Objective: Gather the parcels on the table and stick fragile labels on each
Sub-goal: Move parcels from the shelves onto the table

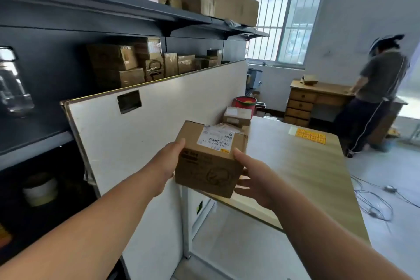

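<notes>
Above the table (295,166) edge, I am gripping a parcel (211,159) between left hand (168,161) and right hand (252,179); I should be setting it flat beside the others (237,116).

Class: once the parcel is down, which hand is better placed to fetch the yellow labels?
Right. The right hand holds the parcel on the side nearer the yellow labels, which lie far right on the table.
</notes>
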